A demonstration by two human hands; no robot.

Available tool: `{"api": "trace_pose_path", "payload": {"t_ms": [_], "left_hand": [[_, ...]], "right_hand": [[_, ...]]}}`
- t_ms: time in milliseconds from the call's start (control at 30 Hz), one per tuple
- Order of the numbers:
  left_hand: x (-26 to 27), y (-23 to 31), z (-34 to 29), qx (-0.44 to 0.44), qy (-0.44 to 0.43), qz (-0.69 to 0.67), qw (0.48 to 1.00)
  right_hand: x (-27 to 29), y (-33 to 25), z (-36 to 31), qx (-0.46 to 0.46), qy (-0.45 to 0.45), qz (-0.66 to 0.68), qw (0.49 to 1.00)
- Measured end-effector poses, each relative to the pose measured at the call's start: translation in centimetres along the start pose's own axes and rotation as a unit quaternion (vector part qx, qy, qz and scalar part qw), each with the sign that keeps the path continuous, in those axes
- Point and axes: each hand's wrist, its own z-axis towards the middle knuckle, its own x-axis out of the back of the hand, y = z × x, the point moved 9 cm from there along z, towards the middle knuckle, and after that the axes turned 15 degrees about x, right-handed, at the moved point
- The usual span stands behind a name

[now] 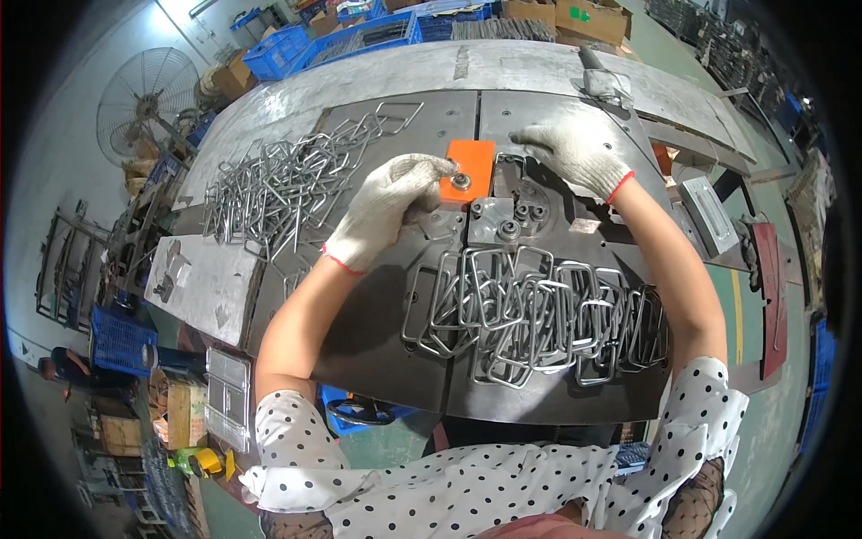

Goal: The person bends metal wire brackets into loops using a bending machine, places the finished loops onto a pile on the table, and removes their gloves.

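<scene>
My left hand [391, 202], in a white knitted glove with a red cuff, is closed beside an orange plate [482, 162]. Its fingertips reach the plate's left edge near a round metal fastener [461, 181]; whatever they pinch is hidden. My right hand [579, 151], gloved alike, hovers with fingers stretched leftward over the bending fixture [530, 202], a steel block with round pins and bolts. A short bent metal rod [512, 159] shows on the fixture below the right fingertips. Closer to me lies a heap of bent wire frames [530, 310], roughly rectangular.
Another tangled pile of wire pieces [283, 184] covers the table's left part. Blue crates [364, 45] and a cardboard box [593, 20] stand beyond the far edge. A grey metal box [708, 216] is at the right, a standing fan [146, 103] at the far left.
</scene>
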Motion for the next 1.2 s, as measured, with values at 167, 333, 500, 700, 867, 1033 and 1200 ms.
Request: {"api": "trace_pose_path", "payload": {"t_ms": [167,333,500,700,867,1033,1200], "left_hand": [[-0.7,-0.4,0.5,-0.010,-0.004,0.002,1.000],[-1.6,-1.0,1.1,-0.010,-0.014,-0.003,1.000],[-0.6,-0.5,0.4,-0.096,0.005,0.044,0.994],[-0.1,-0.7,0.4,-0.076,0.008,-0.006,0.997],[-1.0,-0.4,1.1,-0.071,-0.007,-0.049,0.996],[-0.3,-0.7,0.1,-0.065,0.012,-0.051,0.996],[0.1,-0.3,-0.1,-0.074,0.026,-0.056,0.995]], "right_hand": [[-2.1,0.9,-0.7,0.038,-0.107,0.043,0.993],[0.3,0.4,-1.7,-0.036,-0.178,0.036,0.983],[4.6,-0.2,-9.1,0.000,-0.063,0.042,0.997],[7.8,-9.6,-22.5,-0.007,-0.038,0.118,0.992],[5.0,-15.3,-25.8,-0.077,-0.173,-0.009,0.982],[2.9,-15.4,-24.1,-0.098,-0.165,-0.035,0.981],[2.4,-16.1,-22.9,-0.079,-0.145,-0.031,0.986]]}}
